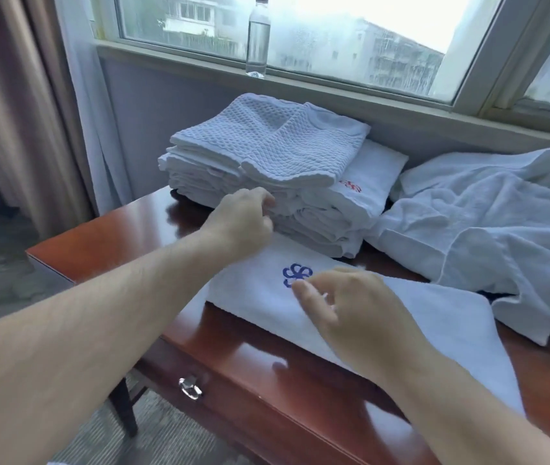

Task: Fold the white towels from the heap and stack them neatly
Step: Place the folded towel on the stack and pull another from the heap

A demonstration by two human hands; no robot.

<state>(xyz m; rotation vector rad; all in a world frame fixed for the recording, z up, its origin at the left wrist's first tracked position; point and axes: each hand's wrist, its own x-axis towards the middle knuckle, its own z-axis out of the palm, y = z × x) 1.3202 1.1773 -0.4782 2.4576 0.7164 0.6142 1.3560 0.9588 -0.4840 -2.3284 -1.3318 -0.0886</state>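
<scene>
A white towel with a blue emblem (434, 317) lies flat along the table's front. My right hand (354, 317) hovers over it just right of the emblem, fingers loosely curled, holding nothing that I can see. My left hand (243, 219) has its fingers curled at the front edge of the stack of folded white towels (267, 156); whether it pinches a layer is hidden. A waffle-weave towel tops that stack. The unfolded heap (488, 213) lies at the right.
The red-brown wooden table (106, 243) has a drawer with a metal handle (190, 387) at its front. A clear bottle (257, 35) stands on the windowsill behind the stack. Curtains hang at the left.
</scene>
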